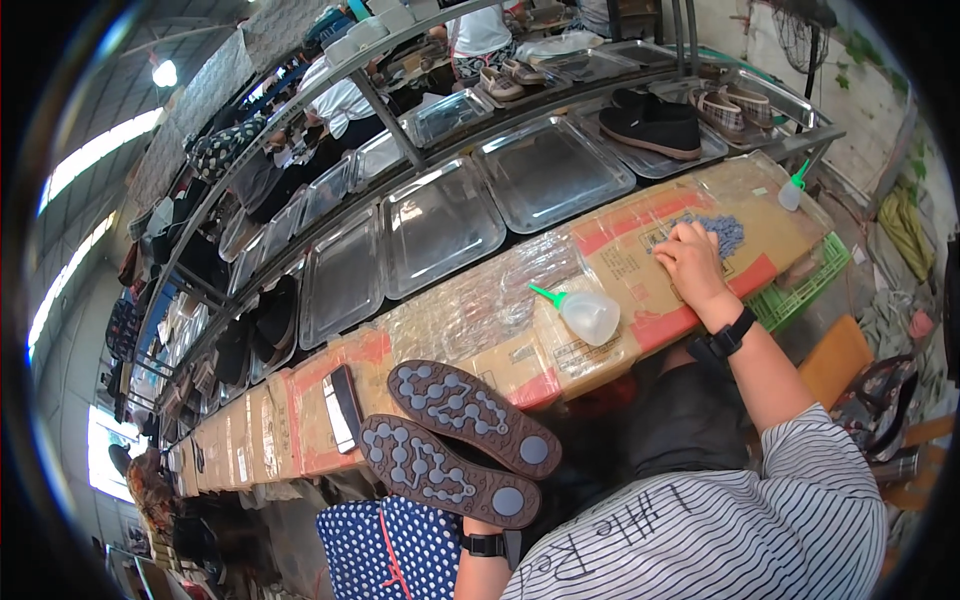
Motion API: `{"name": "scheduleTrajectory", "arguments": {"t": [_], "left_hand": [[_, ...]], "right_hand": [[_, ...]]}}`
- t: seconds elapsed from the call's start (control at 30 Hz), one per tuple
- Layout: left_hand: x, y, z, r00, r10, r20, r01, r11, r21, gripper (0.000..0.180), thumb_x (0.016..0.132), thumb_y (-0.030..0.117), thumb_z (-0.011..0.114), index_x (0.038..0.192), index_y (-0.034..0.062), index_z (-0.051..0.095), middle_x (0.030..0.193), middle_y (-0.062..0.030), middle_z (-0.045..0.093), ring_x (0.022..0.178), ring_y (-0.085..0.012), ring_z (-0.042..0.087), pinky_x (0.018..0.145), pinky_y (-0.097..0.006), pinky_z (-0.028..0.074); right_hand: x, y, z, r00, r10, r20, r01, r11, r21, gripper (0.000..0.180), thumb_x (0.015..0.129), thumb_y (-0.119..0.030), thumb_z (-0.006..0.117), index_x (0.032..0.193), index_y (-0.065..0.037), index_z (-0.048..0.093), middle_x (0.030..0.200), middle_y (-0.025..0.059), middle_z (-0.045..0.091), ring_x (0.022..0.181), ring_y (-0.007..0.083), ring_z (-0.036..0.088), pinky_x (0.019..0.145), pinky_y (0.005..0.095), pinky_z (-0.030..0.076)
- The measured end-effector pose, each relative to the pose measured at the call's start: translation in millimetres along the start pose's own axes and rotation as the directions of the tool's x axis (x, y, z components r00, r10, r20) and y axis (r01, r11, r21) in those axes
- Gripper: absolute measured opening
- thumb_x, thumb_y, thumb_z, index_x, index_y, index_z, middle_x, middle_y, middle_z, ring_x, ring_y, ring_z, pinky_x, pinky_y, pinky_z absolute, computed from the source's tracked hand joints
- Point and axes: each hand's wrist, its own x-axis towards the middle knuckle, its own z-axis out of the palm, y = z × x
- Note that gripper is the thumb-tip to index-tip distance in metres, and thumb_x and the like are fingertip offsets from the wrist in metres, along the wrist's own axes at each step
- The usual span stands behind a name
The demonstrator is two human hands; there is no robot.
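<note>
A pair of brown shoes with patterned soles [470, 420] faces up at the table's near edge. Blue-grey inlays fill the sole pattern, with a round one at one end of each. My left hand [482, 526] is beneath the nearer shoe and supports the pair; its fingers are hidden. On the right, my right hand [692, 262] reaches with bent, closed fingertips into a pile of small blue-grey pieces [727, 232]; what lies between the fingertips is too small to make out. A translucent squeeze bottle [590, 317] with a green nozzle lies between my hands.
Cardboard covered in clear film [480, 300] forms the tabletop. A phone [342, 408] lies left of the soles. Another green-tipped bottle [793, 188] stands far right. Behind runs a rack of metal trays [443, 225], some bearing black shoes [652, 126]. A green crate [800, 290] sits below.
</note>
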Motion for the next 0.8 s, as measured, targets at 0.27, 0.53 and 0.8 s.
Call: {"name": "scheduleTrajectory", "arguments": {"t": [0.27,0.53,0.8], "left_hand": [[4.3,-1.2,16.0,0.999,0.031,-0.011,-0.031,1.000,-0.001,0.038,0.099,0.026,0.045,0.132,0.0072,0.052,0.121,-0.0129,0.062,0.100,-0.0281,0.064,0.087,-0.037,0.053],[37.5,12.5,69.4,0.985,0.112,-0.131,-0.114,0.993,-0.005,0.038,0.099,0.026,0.045,0.132,0.0071,0.052,0.121,-0.0131,0.062,0.099,-0.0282,0.064,0.087,-0.037,0.053],[38.5,16.1,73.7,0.976,0.143,-0.161,-0.147,0.989,-0.007,0.038,0.099,0.026,0.045,0.131,0.0070,0.053,0.120,-0.0133,0.062,0.099,-0.0284,0.064,0.086,-0.038,0.053]], "right_hand": [[14.4,2.5,13.4,0.993,-0.106,0.054,0.107,0.994,-0.017,0.015,0.070,-0.009,0.074,0.085,-0.010,0.070,0.085,0.0028,0.058,0.091,0.0239,0.056,0.078,0.0392,0.039],[-32.5,-138.8,-27.5,0.866,0.001,0.500,-0.476,0.312,0.823,0.007,0.087,0.000,0.064,0.094,0.000,0.064,0.079,0.0012,0.065,0.070,0.0031,0.058,0.063,0.0198,0.050],[-53.1,-208.4,13.1,0.767,-0.486,0.420,-0.245,0.383,0.891,0.006,0.084,-0.001,0.067,0.091,-0.002,0.066,0.093,0.0055,0.059,0.080,0.0154,0.061,0.073,0.0270,0.050]]}}
